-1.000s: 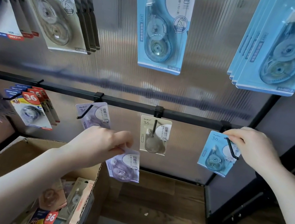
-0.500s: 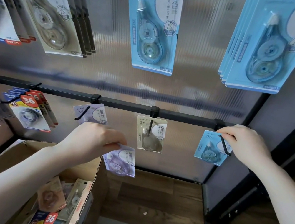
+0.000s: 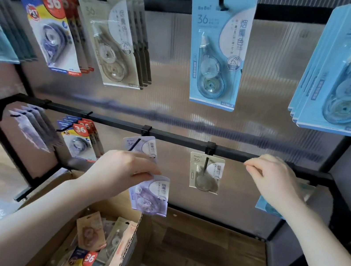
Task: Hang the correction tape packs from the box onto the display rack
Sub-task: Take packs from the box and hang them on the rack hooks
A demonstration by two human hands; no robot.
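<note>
Fingers [image 3: 139, 174] of the left hand [image 3: 116, 174] pinch a purple pack [image 3: 151, 195] above the box [image 3: 95, 247], just below its peg [image 3: 134, 144]; missing the hanging hole could drop it. Farther off, the right hand [image 3: 275, 182], loosely curled and seemingly holding nothing, could knock the blue pack [image 3: 267, 207].

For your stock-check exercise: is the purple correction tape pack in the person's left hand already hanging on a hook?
No: the left hand pinches the purple pack in the air below the rail, clear of any hook.
</note>
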